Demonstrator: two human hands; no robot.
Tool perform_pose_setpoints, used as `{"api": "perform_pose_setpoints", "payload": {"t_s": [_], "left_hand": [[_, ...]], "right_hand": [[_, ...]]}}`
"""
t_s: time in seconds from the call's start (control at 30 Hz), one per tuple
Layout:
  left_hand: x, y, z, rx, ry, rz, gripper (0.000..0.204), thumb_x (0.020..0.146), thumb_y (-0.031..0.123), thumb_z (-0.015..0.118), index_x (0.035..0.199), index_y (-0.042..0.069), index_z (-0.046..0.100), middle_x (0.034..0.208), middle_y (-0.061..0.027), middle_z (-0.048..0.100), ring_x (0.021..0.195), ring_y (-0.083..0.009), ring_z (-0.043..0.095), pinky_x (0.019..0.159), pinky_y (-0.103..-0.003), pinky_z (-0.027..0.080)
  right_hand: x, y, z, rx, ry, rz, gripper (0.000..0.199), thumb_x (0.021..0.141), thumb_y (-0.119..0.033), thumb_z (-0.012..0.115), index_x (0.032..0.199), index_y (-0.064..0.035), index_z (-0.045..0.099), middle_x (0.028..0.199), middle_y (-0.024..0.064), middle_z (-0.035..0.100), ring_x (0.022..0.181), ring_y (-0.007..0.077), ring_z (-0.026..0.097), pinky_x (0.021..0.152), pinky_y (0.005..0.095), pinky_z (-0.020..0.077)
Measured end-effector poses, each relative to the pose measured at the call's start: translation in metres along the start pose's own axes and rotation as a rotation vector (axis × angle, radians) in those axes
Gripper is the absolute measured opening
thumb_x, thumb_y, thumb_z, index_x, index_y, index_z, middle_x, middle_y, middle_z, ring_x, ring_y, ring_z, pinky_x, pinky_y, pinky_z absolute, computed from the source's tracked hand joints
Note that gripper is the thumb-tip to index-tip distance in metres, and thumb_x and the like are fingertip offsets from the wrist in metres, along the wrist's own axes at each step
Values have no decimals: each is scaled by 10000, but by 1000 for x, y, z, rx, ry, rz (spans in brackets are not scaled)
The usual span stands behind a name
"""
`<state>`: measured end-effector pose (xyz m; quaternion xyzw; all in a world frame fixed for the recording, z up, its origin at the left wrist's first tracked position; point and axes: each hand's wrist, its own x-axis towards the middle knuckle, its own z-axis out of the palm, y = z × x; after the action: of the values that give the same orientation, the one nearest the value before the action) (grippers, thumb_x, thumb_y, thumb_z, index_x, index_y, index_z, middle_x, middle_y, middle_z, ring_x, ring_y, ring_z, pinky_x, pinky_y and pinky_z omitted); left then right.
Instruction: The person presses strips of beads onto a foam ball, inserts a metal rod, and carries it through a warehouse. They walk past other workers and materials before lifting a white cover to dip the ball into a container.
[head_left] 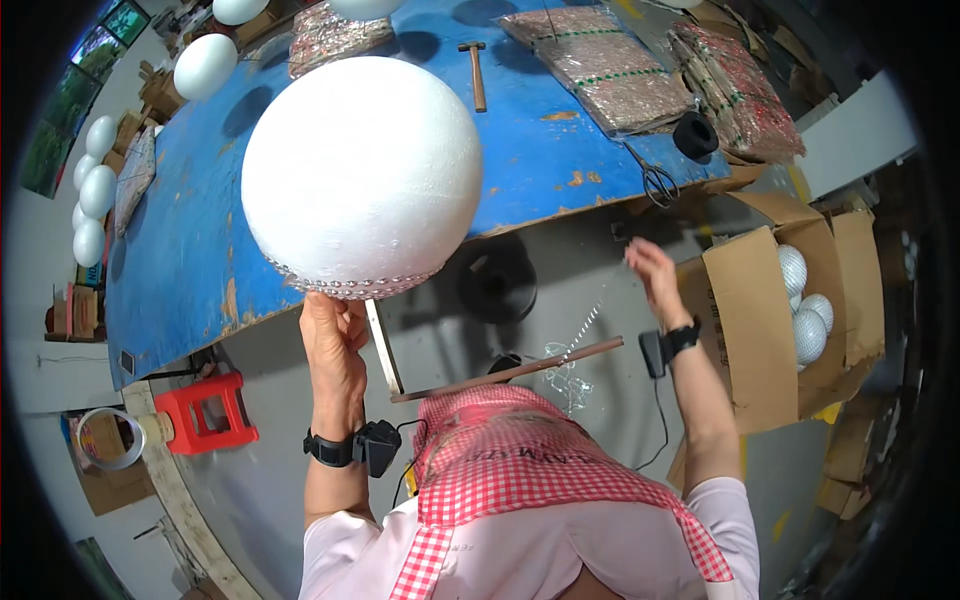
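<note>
Remotely I log the round white foam ball (362,165), eleven o'clock, as likely light, dentable, best palmed above its silver bead band (365,288); left hand (335,345) curls against its underside, right hand (656,277), three o'clock, nearly pinched, both grips unclear.

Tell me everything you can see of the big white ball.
The big white ball is round, matte and foam-like, with slight bumps and faint marks. Small silvery beads run in rows around its lower part; the rest looks bare. In view it overlaps the near part of the blue table; whether they touch is unclear. The left grip meets its beaded underside. A pale wooden strip shows just below; contact there is hidden.
</note>
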<state>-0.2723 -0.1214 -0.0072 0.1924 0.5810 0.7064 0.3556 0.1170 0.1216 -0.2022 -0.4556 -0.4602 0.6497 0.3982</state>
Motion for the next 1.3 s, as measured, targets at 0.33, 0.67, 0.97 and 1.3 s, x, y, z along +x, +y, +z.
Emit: {"api": "perform_pose_setpoints", "payload": {"t_s": [0.33, 0.67, 0.97, 1.3], "left_hand": [[-1, -8, 8, 29, -112, -96, 485, 842, 610, 532, 800, 141, 415, 663, 21, 452, 494, -30, 292, 421, -181, 190], [-3, -20, 56, 61, -326, -123, 593, 813, 673, 502, 969, 101, 497, 643, 61, 411, 492, -25, 292, 415, -185, 169], [-32, -24, 126, 98, -470, -166, 555, 839, 648, 485, 936, 104, 523, 625, 54, 411, 484, -28, 290, 418, -192, 168], [-152, -37, 236, 198, -941, -531, 495, 852, 624, 489, 736, 149, 407, 674, 21, 469, 505, -37, 279, 438, -186, 187]], "right_hand": [[-171, 205, -40, 59, 105, 681, 163, 856, -46, 561, 997, 16, 614, 880, 64, 635, 811, 162, 630, 723, 261, 516], [-208, 199, -43, 136, 169, 640, 72, 815, -90, 616, 842, -25, 634, 788, 34, 615, 686, 120, 599, 606, 221, 497], [-270, 223, -88, -21, 212, 708, 180, 845, -129, 606, 964, -1, 646, 835, 52, 648, 709, 132, 623, 595, 228, 489], [-338, -49, -87, -356, 815, -303, 179, 833, -21, 538, 979, 5, 638, 825, 115, 633, 679, 159, 586, 631, 263, 473]]}}
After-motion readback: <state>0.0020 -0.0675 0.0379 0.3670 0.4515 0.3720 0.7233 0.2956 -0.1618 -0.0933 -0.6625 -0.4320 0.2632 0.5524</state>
